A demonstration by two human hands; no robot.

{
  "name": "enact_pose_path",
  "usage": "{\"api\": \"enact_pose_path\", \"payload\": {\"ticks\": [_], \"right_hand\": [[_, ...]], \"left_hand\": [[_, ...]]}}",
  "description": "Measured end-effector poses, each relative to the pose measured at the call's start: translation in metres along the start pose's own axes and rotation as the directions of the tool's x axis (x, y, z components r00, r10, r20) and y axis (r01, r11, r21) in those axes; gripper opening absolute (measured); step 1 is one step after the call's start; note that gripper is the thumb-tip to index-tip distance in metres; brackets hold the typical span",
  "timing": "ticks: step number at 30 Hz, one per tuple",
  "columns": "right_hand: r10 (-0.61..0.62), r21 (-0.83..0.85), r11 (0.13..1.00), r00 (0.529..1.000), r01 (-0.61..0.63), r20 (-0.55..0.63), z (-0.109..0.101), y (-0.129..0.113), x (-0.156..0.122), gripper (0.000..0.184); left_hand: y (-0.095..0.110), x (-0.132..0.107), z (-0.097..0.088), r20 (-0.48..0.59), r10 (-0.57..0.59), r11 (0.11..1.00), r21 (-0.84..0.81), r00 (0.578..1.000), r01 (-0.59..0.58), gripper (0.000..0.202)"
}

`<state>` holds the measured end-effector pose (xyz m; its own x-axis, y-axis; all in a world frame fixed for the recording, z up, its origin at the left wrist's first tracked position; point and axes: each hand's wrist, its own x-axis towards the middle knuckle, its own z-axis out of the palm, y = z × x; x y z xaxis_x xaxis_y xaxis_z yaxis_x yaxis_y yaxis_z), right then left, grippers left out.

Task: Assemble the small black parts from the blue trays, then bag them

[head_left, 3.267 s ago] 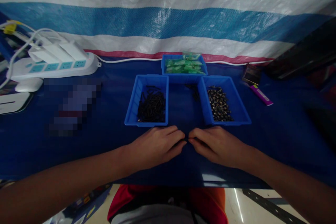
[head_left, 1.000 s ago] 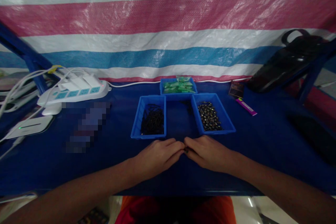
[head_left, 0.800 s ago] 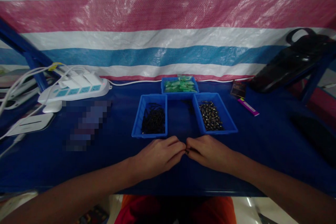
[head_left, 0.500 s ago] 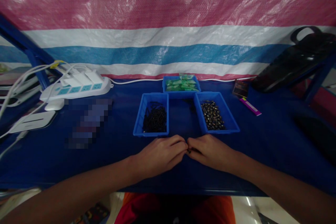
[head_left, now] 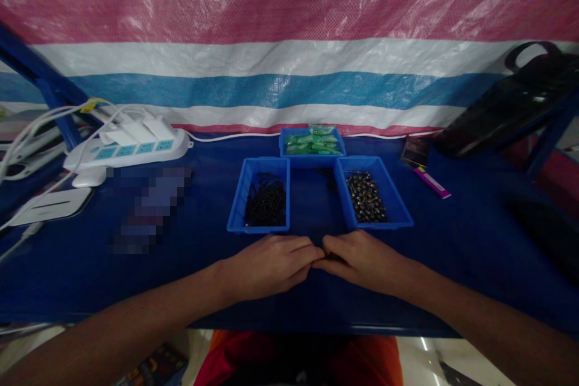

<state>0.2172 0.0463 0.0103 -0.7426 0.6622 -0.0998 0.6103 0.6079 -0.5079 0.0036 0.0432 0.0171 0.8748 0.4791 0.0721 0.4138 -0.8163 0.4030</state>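
My left hand [head_left: 283, 262] and my right hand [head_left: 355, 258] meet at the fingertips above the blue table, just in front of the bins. Both are closed in a pinch. Something small and dark shows between the right thumb and fingers, too small to name; whatever the left fingers pinch is hidden. Behind my left hand stands a blue bin [head_left: 231, 217] of thin black screw-like pieces [head_left: 266, 200]. Another blue bin [head_left: 400, 211], beyond my right hand, holds small shiny metal pieces [head_left: 365, 198]. A third blue bin [head_left: 312, 161] at the back contains green plastic packets [head_left: 312, 142].
A white power strip [head_left: 129, 149] with plugged chargers and cables lies at the left, near a white flat device [head_left: 54, 205]. At the right are a black bottle [head_left: 502, 105], a dark small box [head_left: 415, 151] and a purple packet [head_left: 432, 183]. A striped sheet [head_left: 289, 9] hangs behind.
My fingers have shifted slightly at the place where the hands meet, and the right index and thumb now reach nearer the left fingertips. The view has tilted a little; the bins stay put.
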Motion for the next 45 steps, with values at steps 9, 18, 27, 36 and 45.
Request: {"api": "enact_pose_path", "payload": {"ticks": [9,18,27,36,45], "right_hand": [[0.016,-0.02,1.0,1.0,-0.016,0.017,-0.005,-0.004,0.001,0.03],[-0.021,-0.06,0.998,0.999,0.024,0.048,-0.012,-0.007,-0.002,0.026],[-0.043,-0.107,0.993,0.996,0.051,0.08,-0.015,-0.005,-0.005,0.018],[-0.031,-0.103,0.994,0.997,0.038,0.069,-0.01,-0.004,-0.003,0.011],[-0.07,-0.12,0.99,0.996,0.076,0.051,-0.01,-0.003,-0.005,0.018]], "left_hand": [[-0.002,-0.002,0.003,-0.024,0.036,0.99,0.136,0.999,-0.032,0.018],[0.001,-0.002,0.006,-0.077,-0.047,0.974,0.217,0.996,0.063,0.028],[0.003,0.0,0.005,-0.039,-0.112,0.97,0.213,0.993,0.117,0.027],[0.003,-0.002,0.007,-0.121,-0.021,0.983,0.18,0.992,0.043,0.027],[0.001,-0.001,0.004,-0.02,-0.092,0.976,0.198,0.996,0.094,0.022]]}}
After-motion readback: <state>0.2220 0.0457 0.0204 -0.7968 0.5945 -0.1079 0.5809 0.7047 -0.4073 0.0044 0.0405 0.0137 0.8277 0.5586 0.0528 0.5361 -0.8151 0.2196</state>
